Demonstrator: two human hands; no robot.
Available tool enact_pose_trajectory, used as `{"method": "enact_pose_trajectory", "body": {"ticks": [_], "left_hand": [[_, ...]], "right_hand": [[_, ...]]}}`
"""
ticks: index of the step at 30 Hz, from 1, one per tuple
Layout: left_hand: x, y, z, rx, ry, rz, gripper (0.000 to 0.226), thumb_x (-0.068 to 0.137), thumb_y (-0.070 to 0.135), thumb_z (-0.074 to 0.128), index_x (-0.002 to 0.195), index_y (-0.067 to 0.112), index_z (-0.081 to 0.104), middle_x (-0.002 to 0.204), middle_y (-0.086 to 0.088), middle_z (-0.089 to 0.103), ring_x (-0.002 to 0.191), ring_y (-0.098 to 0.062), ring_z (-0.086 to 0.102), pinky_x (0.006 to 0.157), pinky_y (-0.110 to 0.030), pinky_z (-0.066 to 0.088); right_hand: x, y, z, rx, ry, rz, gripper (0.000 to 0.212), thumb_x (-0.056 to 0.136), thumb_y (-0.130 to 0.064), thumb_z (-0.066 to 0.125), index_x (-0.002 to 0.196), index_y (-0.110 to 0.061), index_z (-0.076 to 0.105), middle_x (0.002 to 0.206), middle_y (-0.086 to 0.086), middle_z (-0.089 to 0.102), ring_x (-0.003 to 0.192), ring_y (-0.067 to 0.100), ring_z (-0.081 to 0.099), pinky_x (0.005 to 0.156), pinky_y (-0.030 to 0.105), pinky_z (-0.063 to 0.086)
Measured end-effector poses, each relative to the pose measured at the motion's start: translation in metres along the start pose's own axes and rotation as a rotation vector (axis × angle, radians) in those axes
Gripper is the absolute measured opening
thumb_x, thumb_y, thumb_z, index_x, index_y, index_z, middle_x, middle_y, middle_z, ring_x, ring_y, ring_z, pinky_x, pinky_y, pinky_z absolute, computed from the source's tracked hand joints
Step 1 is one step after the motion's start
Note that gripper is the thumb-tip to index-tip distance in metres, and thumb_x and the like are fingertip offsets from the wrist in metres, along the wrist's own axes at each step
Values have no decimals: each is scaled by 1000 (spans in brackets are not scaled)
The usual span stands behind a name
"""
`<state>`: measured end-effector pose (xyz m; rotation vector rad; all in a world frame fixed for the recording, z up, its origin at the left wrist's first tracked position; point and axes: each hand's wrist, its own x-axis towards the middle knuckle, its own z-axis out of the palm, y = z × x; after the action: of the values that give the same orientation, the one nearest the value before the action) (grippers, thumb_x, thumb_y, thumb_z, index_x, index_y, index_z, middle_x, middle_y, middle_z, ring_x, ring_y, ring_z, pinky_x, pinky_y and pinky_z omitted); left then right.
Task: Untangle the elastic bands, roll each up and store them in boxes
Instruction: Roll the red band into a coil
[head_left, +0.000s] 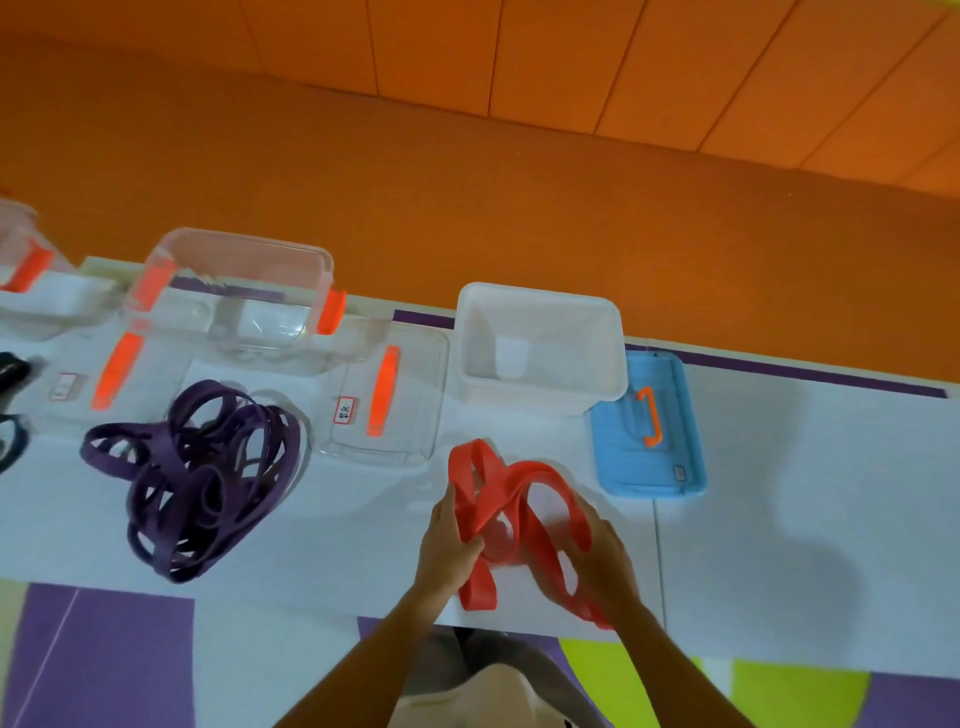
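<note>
Fingers of both hands curl round the red band (501, 486). The left hand (449, 543) pinches a twisted strand near its middle and the right hand (605, 558) holds an outer loop, both over the near edge of the white table (805, 493). To do this step well, I judge, keep the strands slack, find the crossing between the 2 hands and feed a loop back through it. Pulling would only tighten the stretchy rubber.

Along the far side stand a clear box (244, 244) with orange clips and an open, matte white box (540, 296), which looks empty and is the nearest place to store the band. Left of the hands lies a heap of purple bands (197, 478), flat, smooth and ribbon-like, heavily interlooped. Smaller, a ribbed blue lid (649, 441) with an orange handle lies just beside the white box.
</note>
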<state>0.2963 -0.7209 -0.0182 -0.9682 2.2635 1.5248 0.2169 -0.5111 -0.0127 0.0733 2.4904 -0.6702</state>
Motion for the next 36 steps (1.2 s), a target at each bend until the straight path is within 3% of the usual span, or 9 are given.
{"method": "enact_pose_trajectory", "body": {"ticks": [4, 7, 10, 16, 22, 25, 27, 33, 36], "left_hand": [[2, 8, 1, -105, 38, 3, 61, 101, 35, 71, 155, 21, 46, 149, -6, 61, 133, -30, 63, 111, -50, 53], [-1, 7, -1, -197, 44, 3, 75, 87, 60, 76, 148, 26, 50, 140, -3, 67, 125, -25, 68, 103, -38, 59], [2, 0, 2, -61, -28, 5, 83, 90, 42, 81, 159, 20, 39, 152, -7, 58, 135, -32, 62, 109, -52, 54], [0, -4, 2, 196, 10, -56, 92, 87, 58, 79, 161, 26, 33, 158, -6, 45, 140, -31, 56, 108, -47, 51], [-9, 3, 7, 34, -138, -63, 115, 73, 12, 96, 155, 32, 17, 134, 6, 56, 133, -28, 60, 106, -41, 56], [-15, 2, 13, -99, -100, -94, 127, 68, -5, 91, 161, 18, 8, 137, -12, 61, 130, -37, 63, 109, -53, 53], [-17, 6, 16, -206, -52, -194, 133, 63, 3, 91, 163, 13, 5, 138, -20, 62, 125, -40, 65, 110, -56, 51], [-17, 8, 6, -211, 47, -291, 90, 82, -1, 85, 155, 11, 35, 133, -17, 68, 111, -34, 71, 104, -50, 57], [-22, 11, 1, -179, 122, -262, 60, 86, 6, 84, 139, 13, 56, 128, -14, 68, 104, -27, 68, 97, -41, 60]], "right_hand": [[0, 1, 3, 24, 20, -49, 48, 104, -52, 56, 139, -19, 56, 121, 6, 68, 105, 24, 66, 86, 36, 54], [-2, 6, 1, 43, 6, -97, 43, 105, -44, 57, 139, -17, 58, 118, 8, 68, 106, 28, 67, 88, 43, 56], [-1, 13, -4, 29, 0, -159, 43, 106, -41, 57, 144, -21, 55, 121, 5, 66, 108, 25, 67, 90, 42, 57], [5, 17, -12, -44, 37, -215, 60, 99, -10, 61, 156, -18, 45, 148, 9, 53, 133, 33, 53, 107, 51, 50], [5, 13, -25, 32, 53, -230, 60, 96, -4, 58, 153, -17, 47, 149, 7, 51, 136, 32, 47, 111, 50, 42], [6, 8, -27, -14, 62, -263, 58, 97, -8, 57, 153, -20, 47, 151, 4, 49, 140, 29, 44, 112, 51, 42], [6, 5, -25, -51, 59, -318, 59, 96, -9, 58, 152, -22, 47, 152, 3, 49, 141, 27, 42, 114, 47, 41], [2, -2, -9, -213, -25, -675, 51, 99, -21, 55, 150, -29, 50, 156, -4, 47, 147, 19, 39, 123, 41, 33], [2, -12, 0, -212, -113, -800, 46, 101, -15, 57, 146, -27, 56, 147, -3, 56, 138, 19, 50, 115, 37, 43]]}}
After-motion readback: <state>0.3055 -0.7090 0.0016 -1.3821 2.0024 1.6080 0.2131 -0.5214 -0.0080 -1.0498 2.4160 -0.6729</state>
